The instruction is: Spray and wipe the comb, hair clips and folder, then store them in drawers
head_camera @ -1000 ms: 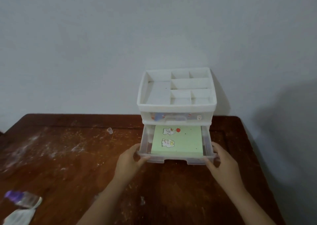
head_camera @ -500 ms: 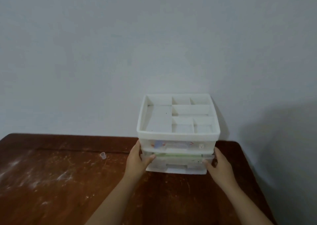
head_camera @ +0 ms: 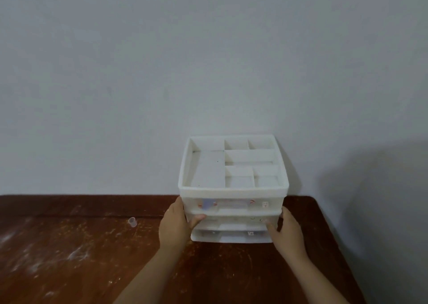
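A plain wall (head_camera: 208, 60) backs a scuffed wooden tabletop (head_camera: 69, 257). On it, against the wall, stands the drawer unit (head_camera: 232, 191), its divided top tray bare, all drawers apparently shut flush. It lies straight ahead, between both hands, its drawers running front to back. The left hand (head_camera: 176, 227) clasps the left side, thumb across the middle drawer (head_camera: 234, 221) front; the right hand (head_camera: 286, 230) grips the right corner likewise. Comb, clips and folder are not plainly seen; faint colours show through the drawer fronts. A small cap (head_camera: 132, 222) sits well left of the left fingers.
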Demonstrator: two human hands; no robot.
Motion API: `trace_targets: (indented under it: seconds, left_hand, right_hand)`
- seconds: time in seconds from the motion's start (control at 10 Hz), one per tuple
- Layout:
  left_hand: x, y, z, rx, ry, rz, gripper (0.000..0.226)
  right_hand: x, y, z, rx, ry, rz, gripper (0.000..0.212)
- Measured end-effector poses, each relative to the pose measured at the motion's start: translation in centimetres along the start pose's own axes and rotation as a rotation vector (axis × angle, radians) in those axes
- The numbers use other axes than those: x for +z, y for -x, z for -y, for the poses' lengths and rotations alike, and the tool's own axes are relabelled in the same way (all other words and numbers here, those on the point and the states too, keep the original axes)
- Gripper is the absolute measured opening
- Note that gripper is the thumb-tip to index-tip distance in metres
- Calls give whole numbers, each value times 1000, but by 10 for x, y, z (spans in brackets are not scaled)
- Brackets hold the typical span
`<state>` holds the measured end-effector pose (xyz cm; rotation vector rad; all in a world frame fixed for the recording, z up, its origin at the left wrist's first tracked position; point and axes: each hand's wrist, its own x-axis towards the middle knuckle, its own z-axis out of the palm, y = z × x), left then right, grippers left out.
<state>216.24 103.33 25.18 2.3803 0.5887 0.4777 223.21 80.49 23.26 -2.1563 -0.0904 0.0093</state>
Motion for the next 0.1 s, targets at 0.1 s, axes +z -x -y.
trace_targets:
  seconds: [0.1]
  left_hand:
    - [3, 36, 0, -48, 152, 31, 83]
  right_hand:
    - [-18, 10, 2, 104, -19, -108, 65]
